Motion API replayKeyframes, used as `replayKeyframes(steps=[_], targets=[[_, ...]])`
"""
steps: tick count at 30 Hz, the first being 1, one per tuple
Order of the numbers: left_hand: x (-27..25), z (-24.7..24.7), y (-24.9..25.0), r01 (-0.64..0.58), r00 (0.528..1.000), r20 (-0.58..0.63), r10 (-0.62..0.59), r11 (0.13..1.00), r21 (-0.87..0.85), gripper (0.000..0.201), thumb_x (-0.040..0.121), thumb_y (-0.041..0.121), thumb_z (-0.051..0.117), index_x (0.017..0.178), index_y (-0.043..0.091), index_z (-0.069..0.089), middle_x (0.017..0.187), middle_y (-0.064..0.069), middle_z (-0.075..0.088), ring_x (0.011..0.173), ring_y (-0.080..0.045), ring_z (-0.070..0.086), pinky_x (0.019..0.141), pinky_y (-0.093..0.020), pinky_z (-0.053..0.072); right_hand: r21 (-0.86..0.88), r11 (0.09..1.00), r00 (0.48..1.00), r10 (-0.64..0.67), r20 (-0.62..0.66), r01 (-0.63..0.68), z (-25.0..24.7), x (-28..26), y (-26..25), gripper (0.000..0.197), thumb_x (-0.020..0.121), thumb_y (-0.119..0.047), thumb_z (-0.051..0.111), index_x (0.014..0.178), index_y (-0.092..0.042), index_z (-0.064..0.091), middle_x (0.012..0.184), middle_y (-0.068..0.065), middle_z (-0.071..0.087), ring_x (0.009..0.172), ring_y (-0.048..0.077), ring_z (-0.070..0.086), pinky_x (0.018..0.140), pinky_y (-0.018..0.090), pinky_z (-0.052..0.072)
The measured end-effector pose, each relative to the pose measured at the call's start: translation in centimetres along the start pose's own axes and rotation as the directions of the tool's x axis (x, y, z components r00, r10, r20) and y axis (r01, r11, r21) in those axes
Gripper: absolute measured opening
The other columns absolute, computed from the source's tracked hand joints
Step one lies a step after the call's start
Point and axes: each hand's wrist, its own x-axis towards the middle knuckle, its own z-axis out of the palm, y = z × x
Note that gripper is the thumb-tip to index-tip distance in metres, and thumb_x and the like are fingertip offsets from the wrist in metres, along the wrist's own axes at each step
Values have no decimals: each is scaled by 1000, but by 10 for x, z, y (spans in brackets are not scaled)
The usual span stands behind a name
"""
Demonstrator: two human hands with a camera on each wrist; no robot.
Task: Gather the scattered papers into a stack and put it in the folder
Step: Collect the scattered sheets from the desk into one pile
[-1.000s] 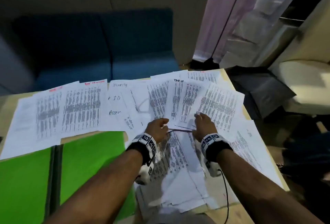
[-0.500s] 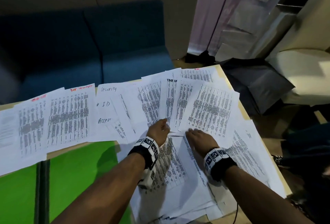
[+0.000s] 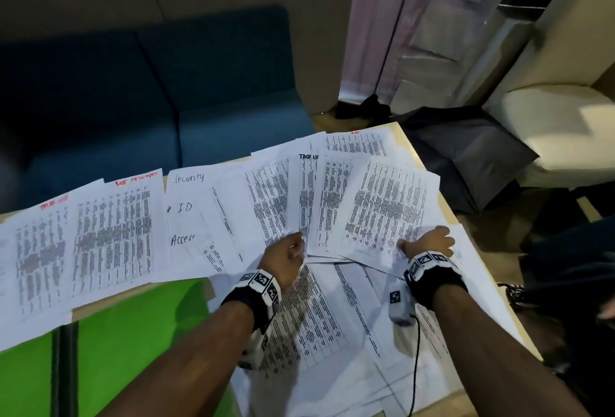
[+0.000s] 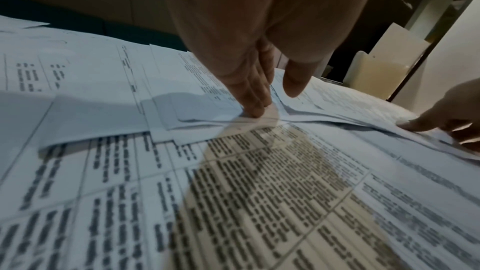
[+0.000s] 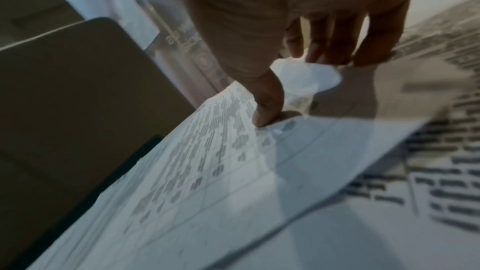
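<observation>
While fanned across the table's (image 3: pixel 446 213) far right corner, thin white printed paper sheets (image 3: pixel 382 203) likely light, floppy, slippery. Left hand (image 3: pixel 286 258) fingers (image 4: pixel 255 98) together, pressing overlapped edges; right hand (image 3: pixel 429 243) thumb pressing, fingers curled. Best gripped by near edges. Green folder (image 3: pixel 133 333) at near left.

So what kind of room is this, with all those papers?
Probably an office lounge or waiting area. Printed papers cover a light table, a green folder lies open on it, and a blue sofa and a cream armchair stand beyond.
</observation>
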Motion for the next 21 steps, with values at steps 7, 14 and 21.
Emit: replayKeyframes(steps=[7, 14, 21], targets=[[-1, -4, -2, 32, 996, 92, -18, 988, -151, 30, 93, 9, 53, 120, 22, 55, 107, 1, 53, 105, -16, 54, 89, -22, 41, 195, 954, 974, -223, -35, 226, -18, 10, 16, 26, 88, -20, 62, 95, 4, 57, 93, 25, 61, 97, 43, 59, 80, 41, 46], [4, -13, 18, 115, 993, 34, -114, 835, -538, 53, 92, 31, 56, 140, 18, 36, 119, -6, 58, 91, -20, 62, 72, -26, 52, 407, 833, 881, -457, 123, 375, -23, -28, 5, 12, 90, -16, 61, 92, -5, 67, 81, 13, 66, 80, 25, 63, 70, 27, 43], [-4, -27, -1, 134, 959, -190, -211, 926, -353, 39, 90, 27, 60, 126, 12, 54, 118, -10, 64, 109, -28, 60, 96, -36, 46, 126, 877, 841, -480, 250, 463, 12, -45, -22, 35, 90, -46, 55, 96, -14, 66, 92, 7, 68, 84, 21, 61, 69, 29, 45]])
